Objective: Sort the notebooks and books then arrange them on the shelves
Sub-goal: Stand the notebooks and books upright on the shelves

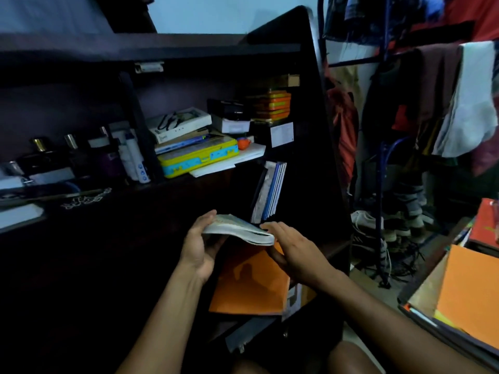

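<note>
Dim room, pale blue wall point(205, 14), dark shelving unit point(310, 130), crowded clothes rack point(383, 157).

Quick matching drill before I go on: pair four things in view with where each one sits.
Things:
1. pale book
2. yellow and blue case
3. blue notebooks
4. orange folder

Places:
A. upright in the dark compartment under the cluttered shelf
B. between left hand and right hand
C. below both hands
D. flat on the cluttered shelf, under stacked books

Pairs: 1-B, 2-D, 3-A, 4-C
</note>
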A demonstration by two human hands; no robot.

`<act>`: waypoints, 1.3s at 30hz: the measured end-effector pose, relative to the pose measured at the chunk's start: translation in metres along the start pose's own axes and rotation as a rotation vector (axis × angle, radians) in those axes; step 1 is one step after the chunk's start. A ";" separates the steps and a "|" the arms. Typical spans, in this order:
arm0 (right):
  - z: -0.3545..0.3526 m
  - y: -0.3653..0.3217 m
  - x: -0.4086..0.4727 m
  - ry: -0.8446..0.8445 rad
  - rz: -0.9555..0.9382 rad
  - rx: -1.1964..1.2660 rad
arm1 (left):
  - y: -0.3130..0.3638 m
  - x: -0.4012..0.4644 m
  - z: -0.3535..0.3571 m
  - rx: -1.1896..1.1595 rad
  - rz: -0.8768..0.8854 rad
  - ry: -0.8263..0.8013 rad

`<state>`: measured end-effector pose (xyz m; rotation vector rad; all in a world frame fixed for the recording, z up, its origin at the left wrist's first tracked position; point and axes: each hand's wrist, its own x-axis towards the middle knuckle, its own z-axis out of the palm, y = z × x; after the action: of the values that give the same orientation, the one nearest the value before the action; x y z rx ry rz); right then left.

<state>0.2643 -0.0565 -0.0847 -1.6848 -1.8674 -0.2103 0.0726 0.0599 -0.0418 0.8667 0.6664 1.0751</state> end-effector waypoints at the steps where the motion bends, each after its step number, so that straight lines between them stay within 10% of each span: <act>1: 0.001 -0.001 0.009 0.001 0.007 -0.007 | 0.001 0.004 0.004 -0.033 0.005 0.026; 7: 0.017 -0.021 0.053 0.054 0.066 -0.069 | -0.002 0.030 -0.005 -0.185 0.048 0.088; 11: 0.037 -0.068 0.083 0.025 0.040 -0.157 | 0.001 0.013 -0.021 0.128 -0.020 0.031; 24: 0.171 -0.176 0.086 -0.619 -0.140 0.360 | 0.169 -0.065 -0.169 0.568 0.085 0.742; 33: 0.147 -0.155 0.111 -0.246 0.104 0.244 | 0.119 0.002 -0.118 0.492 0.152 0.534; 39: 0.103 -0.022 0.150 -0.148 0.245 0.164 | 0.032 0.077 -0.016 0.147 0.139 0.212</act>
<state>0.2085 0.1182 -0.0823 -1.8344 -1.7087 0.1669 0.0717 0.1434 -0.0264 0.9436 0.8806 1.2672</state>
